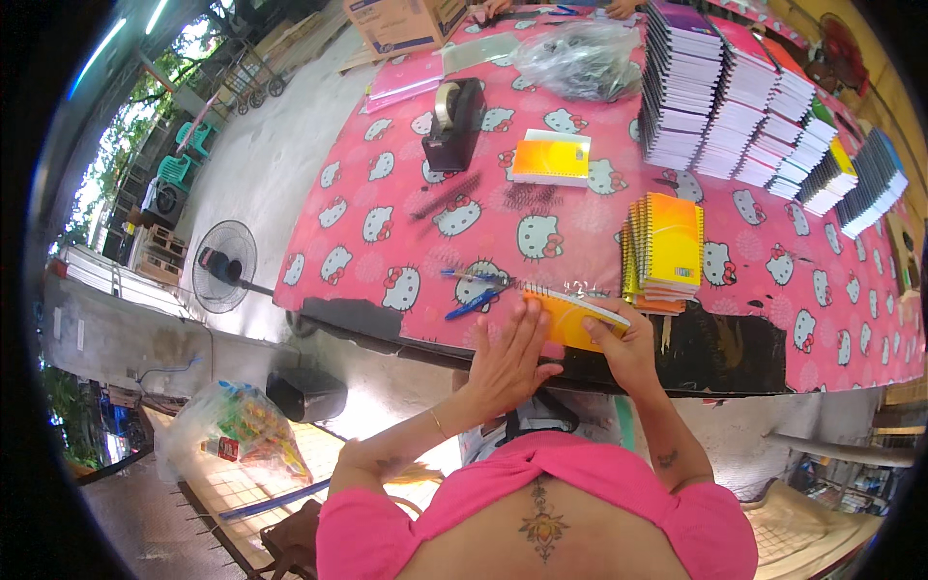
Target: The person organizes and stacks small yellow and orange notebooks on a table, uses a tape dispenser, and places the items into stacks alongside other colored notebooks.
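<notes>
From where I stand, the cardboard box (396, 27) past the table's far left corner carries dark printing, though its top is cut off. The top cover on the stack of yellow notebooks (684, 232) bears a small label, too tiny to make out, and the red label (224, 449) in the plastic bag (253, 425) down by the floor is blurred. At the far edge of the table (333, 275), another person's hands show only in part. The bundle of clear plastic (580, 63) there hides whatever it may hold.

At the near edge, just left of that stack, is the orange notebook (572, 324), slightly tilted. The right hand (626, 346) pinches its right end, thumb on top, the other fingers mostly hidden. The left hand (512, 350) lies outstretched against its left end, thumb spread away, gripping nothing. A blue pen (476, 304) lies just beyond those fingertips.
</notes>
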Demonstrator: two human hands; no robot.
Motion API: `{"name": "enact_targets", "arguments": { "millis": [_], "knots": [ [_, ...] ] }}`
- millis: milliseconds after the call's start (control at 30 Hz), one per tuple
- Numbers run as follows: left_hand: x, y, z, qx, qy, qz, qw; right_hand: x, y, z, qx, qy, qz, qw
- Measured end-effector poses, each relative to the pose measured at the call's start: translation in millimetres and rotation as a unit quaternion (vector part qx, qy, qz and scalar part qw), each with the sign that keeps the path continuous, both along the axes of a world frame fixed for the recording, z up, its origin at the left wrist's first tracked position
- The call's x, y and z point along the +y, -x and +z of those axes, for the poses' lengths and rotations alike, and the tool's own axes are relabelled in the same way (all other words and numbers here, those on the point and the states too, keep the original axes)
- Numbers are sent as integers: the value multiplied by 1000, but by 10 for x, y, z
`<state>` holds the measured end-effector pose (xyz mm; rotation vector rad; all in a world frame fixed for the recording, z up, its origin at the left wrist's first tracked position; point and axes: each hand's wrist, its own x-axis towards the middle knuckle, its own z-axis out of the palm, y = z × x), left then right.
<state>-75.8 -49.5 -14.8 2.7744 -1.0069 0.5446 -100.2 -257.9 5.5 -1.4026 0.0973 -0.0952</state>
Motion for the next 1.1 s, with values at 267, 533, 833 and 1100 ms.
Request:
{"name": "enact_targets", "arguments": {
  "millis": [267, 533, 833, 1100],
  "knots": [
    [27, 102, -169, 31, 9, -65, 997, 15, -4, 57, -12, 5, 22, 1000],
    [-89, 172, -205, 5, 57, -106, 993, -33, -75, 15, -63, 11, 36, 997],
    [-31, -530, 342, 63, -13, -140, 988, -116, -227, -289, -37, 75, 134, 987],
    [-186, -19, -307, 1, 5, -6, 1000, -5, -192, -256, -101, 97, 110, 984]
  ]
}}
